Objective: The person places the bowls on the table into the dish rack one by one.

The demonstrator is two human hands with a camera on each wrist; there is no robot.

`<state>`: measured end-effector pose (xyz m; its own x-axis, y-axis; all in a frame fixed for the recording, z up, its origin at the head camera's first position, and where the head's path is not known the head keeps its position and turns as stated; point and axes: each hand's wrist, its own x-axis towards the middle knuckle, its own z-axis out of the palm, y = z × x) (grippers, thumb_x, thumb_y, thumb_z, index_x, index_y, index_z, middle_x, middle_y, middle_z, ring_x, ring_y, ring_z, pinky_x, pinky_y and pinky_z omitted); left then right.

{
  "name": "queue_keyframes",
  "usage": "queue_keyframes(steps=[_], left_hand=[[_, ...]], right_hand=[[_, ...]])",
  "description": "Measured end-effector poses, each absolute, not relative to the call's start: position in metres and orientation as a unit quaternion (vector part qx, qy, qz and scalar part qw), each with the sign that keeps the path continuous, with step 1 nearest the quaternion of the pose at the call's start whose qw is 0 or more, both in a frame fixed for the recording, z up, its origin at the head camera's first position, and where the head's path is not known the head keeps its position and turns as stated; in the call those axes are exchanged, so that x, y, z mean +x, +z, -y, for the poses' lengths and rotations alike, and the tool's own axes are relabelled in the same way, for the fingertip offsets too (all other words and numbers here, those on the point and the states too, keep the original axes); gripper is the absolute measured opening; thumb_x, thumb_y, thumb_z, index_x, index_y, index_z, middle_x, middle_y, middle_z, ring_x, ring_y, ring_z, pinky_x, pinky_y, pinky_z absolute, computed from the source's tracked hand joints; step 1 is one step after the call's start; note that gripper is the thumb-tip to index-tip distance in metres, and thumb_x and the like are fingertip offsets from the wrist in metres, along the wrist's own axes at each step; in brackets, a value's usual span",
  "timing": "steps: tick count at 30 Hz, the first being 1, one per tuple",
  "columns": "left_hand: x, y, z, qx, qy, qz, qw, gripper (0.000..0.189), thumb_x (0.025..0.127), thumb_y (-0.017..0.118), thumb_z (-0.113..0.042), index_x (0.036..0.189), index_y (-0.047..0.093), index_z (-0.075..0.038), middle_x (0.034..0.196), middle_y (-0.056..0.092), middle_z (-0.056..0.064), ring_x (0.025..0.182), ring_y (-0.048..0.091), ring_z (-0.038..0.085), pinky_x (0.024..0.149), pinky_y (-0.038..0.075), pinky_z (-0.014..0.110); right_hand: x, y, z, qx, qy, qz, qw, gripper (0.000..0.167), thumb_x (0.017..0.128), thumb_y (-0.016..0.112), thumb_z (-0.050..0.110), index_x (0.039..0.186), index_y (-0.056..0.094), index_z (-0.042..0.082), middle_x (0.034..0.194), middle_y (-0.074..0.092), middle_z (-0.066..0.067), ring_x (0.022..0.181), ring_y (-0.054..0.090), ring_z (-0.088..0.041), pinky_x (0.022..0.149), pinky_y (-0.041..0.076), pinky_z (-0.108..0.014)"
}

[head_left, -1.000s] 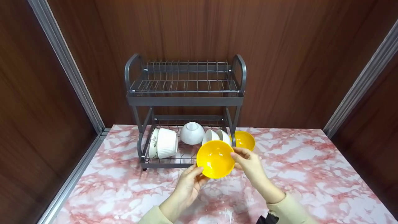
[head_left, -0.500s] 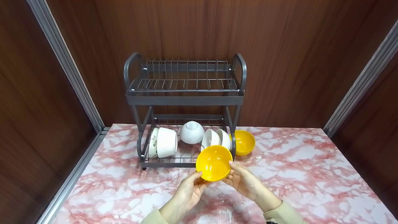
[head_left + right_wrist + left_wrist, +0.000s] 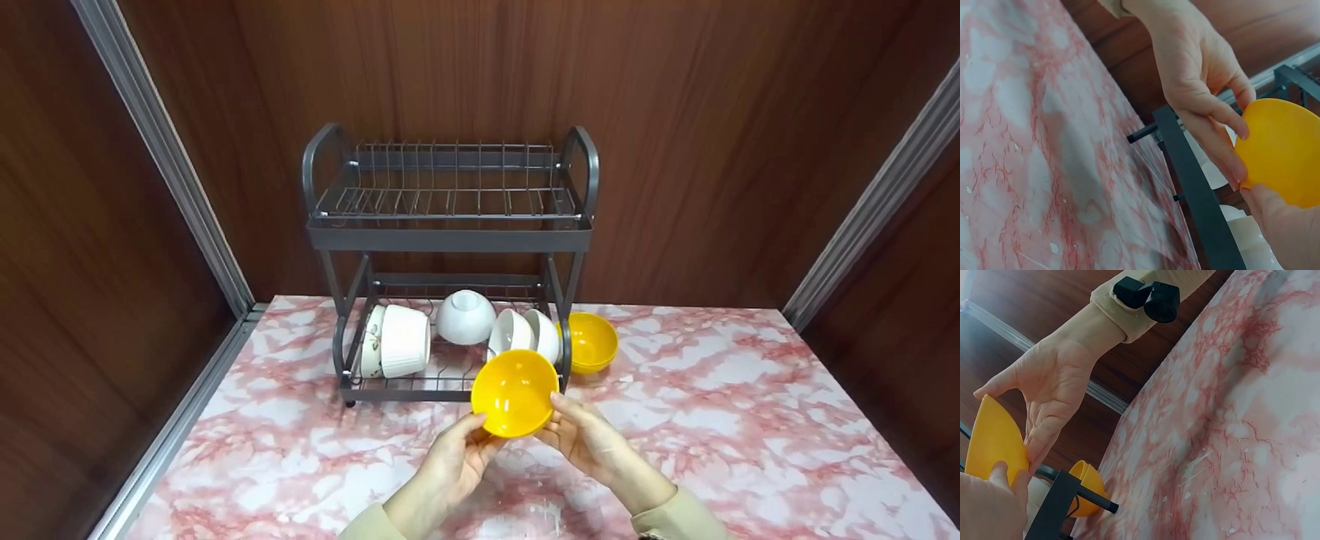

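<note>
While a white ribbed bowl (image 3: 406, 341) lies tipped in the dark grey metal rack (image 3: 450, 240), my feed shows the bare left hand (image 3: 454, 459), partly curled, pinching a glossy yellow round bowl (image 3: 515, 394), tilted before the rack's right end. The bare right hand (image 3: 590, 444), partly curled, pinches its opposite side.

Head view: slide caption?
Left hand and right hand hold a yellow bowl in front of a two-tier dish rack.
</note>
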<state>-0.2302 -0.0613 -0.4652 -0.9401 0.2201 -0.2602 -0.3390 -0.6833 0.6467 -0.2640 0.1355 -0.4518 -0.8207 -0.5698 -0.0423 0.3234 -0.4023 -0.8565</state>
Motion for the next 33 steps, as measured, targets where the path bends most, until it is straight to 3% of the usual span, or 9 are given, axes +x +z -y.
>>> queue_keyframes(steps=[6, 14, 19, 25, 29, 33], left_hand=[[-0.233, -0.464, 0.069, -0.085, 0.915, -0.365, 0.149, 0.046, 0.092, 0.047, -0.009, 0.130, 0.031, 0.011, 0.097, 0.057, 0.011, 0.083, 0.066, 0.013, 0.084, 0.053, 0.021], [-0.240, -0.459, 0.098, -0.053, 0.898, -0.429, 0.082, 0.018, 0.093, 0.047, -0.014, 0.104, 0.056, -0.003, 0.097, 0.061, 0.005, 0.090, 0.062, 0.014, 0.089, 0.052, 0.026], [-0.251, -0.450, 0.127, -0.053, 0.863, -0.502, -0.026, 0.019, 0.094, 0.044, -0.011, 0.103, 0.060, -0.004, 0.098, 0.065, 0.004, 0.094, 0.061, 0.017, 0.093, 0.050, 0.030], [-0.277, -0.436, 0.169, -0.099, 0.797, -0.561, -0.199, 0.012, 0.092, 0.050, -0.006, 0.100, 0.058, -0.002, 0.092, 0.064, 0.001, 0.083, 0.061, 0.013, 0.079, 0.052, 0.024], [-0.295, -0.437, 0.196, -0.145, 0.703, -0.628, -0.299, 0.014, 0.090, 0.054, -0.007, 0.102, 0.059, 0.000, 0.093, 0.061, 0.003, 0.077, 0.058, 0.011, 0.074, 0.049, 0.019], [-0.311, -0.446, 0.214, -0.172, 0.622, -0.677, -0.352, 0.021, 0.087, 0.056, -0.005, 0.106, 0.059, 0.003, 0.101, 0.055, 0.009, 0.088, 0.053, 0.013, 0.080, 0.044, 0.020]], right_hand=[[-0.264, -0.450, -0.130, -0.139, -0.830, -0.472, 0.263, 0.026, 0.099, 0.036, 0.015, 0.107, 0.061, 0.009, 0.105, 0.068, -0.003, 0.099, 0.062, -0.014, 0.093, 0.050, -0.028], [-0.272, -0.442, -0.122, -0.150, -0.833, -0.487, 0.215, 0.028, 0.098, 0.037, 0.013, 0.092, 0.064, 0.013, 0.085, 0.066, 0.005, 0.076, 0.057, -0.004, 0.086, 0.052, -0.023], [-0.281, -0.429, -0.119, -0.126, -0.849, -0.483, 0.172, 0.028, 0.098, 0.035, 0.010, 0.086, 0.061, 0.013, 0.073, 0.059, 0.005, 0.069, 0.051, -0.005, 0.081, 0.052, -0.022], [-0.297, -0.406, -0.111, -0.101, -0.863, -0.479, 0.124, 0.023, 0.097, 0.039, 0.009, 0.088, 0.060, 0.009, 0.075, 0.060, 0.001, 0.067, 0.048, -0.008, 0.075, 0.052, -0.022], [-0.314, -0.390, -0.102, -0.089, -0.857, -0.504, 0.067, 0.013, 0.093, 0.045, 0.006, 0.098, 0.056, 0.000, 0.089, 0.059, -0.006, 0.076, 0.054, -0.011, 0.077, 0.052, -0.021], [-0.336, -0.378, -0.092, -0.069, -0.815, -0.575, 0.011, 0.043, 0.088, 0.056, 0.007, 0.124, 0.040, -0.010, 0.115, 0.052, -0.017, 0.093, 0.058, -0.016, 0.085, 0.052, -0.022]])
